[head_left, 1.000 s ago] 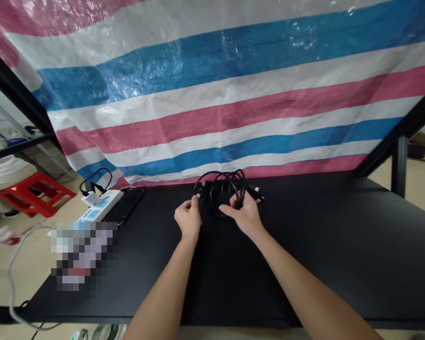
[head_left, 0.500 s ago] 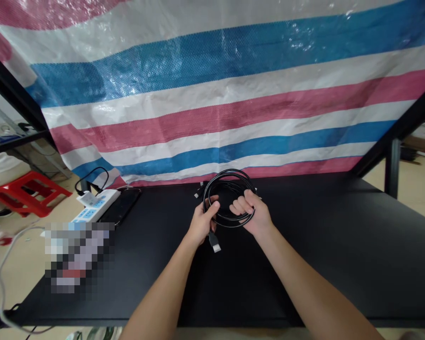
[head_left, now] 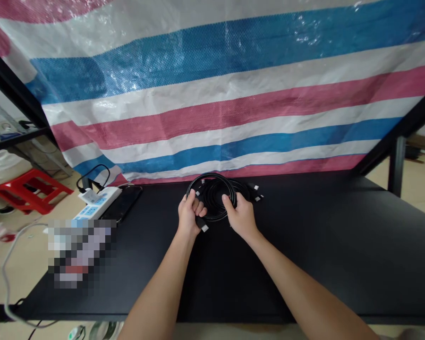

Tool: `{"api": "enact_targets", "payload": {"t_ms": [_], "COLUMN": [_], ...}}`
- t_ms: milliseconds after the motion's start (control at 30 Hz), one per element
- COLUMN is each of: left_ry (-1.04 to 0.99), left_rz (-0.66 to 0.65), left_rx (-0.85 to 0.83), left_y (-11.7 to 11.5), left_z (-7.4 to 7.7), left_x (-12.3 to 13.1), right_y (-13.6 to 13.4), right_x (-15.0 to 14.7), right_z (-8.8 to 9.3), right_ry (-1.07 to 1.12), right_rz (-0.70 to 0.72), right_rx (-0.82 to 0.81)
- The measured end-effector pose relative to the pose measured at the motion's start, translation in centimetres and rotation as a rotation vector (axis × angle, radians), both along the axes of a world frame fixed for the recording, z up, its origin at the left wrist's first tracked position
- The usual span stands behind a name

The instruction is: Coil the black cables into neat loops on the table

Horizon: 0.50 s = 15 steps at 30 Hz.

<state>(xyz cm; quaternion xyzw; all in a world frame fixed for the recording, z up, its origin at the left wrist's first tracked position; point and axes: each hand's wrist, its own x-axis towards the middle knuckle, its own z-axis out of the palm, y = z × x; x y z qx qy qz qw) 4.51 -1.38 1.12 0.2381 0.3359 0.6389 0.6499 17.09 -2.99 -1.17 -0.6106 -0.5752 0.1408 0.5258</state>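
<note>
Two hands, the left hand and right hand, now grip the black cable coil lower and flatter between them, its plug jutting just below the left hand.

A red, white and blue striped tarpaulin hangs across a black metal frame (red plastic stool on the beige floor, left).

No readable txt, black cables incl.

Striped tarp, black table, white power strip beside a black smartphone, red stool
</note>
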Motion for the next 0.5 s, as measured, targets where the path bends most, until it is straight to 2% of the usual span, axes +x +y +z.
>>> {"api": "enact_targets", "payload": {"t_ms": [100,200,300,367,500], "left_ry": [-0.001,0.068,0.199,0.295,0.487], "left_rz": [-0.005,-0.1,-0.172,-0.111,0.222], "left_rx": [0.018,0.014,-0.019,-0.044,-0.132], "left_y": [0.2,0.5,0.9,1.2,2.2], "left_z": [0.0,0.1,0.2,0.2,-0.2], "left_x": [-0.4,-1.2,-1.9,-2.3,-3.6], "right_y": [0.0,-0.1,-0.3,-0.2,1.2], "right_x": [0.2,0.4,0.1,-0.5,-2.8], "right_z": [0.2,1.1,2.1,2.7,3.6], "right_ry": [-0.252,-0.468,-0.573,-0.576,-0.53], "right_rz": [-0.045,-0.05,-0.027,-0.001,0.114], "right_rx": [-0.128,-0.328,-0.495,-0.529,-0.566]}}
